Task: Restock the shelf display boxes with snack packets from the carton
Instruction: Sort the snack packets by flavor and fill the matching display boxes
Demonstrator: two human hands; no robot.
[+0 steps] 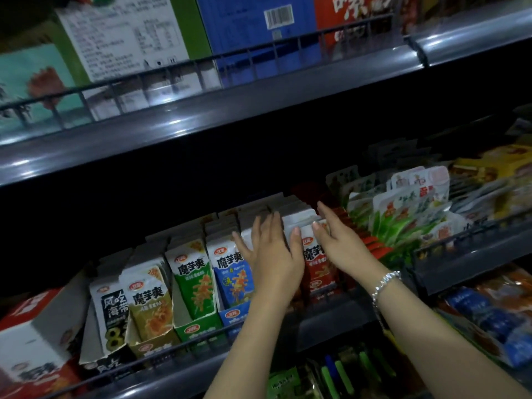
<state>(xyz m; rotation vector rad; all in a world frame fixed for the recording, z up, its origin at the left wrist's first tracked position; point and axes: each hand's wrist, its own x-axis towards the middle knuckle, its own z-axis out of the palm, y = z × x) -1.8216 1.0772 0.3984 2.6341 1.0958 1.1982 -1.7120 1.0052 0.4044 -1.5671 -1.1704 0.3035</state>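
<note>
A row of open display boxes stands on the middle shelf, each full of upright snack packets: black-and-white [110,312], olive [152,309], green [194,280], blue [230,272] and red [318,266]. My left hand [273,254] lies flat with straight fingers against the left side of the red packets, partly covering them. My right hand [336,237], a bracelet on its wrist, is flat against their right side. Neither hand holds a packet. No carton is in view.
A wire rail [184,345] runs along the shelf front. White-and-green pouches [403,214] fill the bin to the right. Large boxes [259,33] stand on the upper shelf, whose edge [201,116] overhangs. A red-and-white box [31,341] sits at the left. More goods lie below.
</note>
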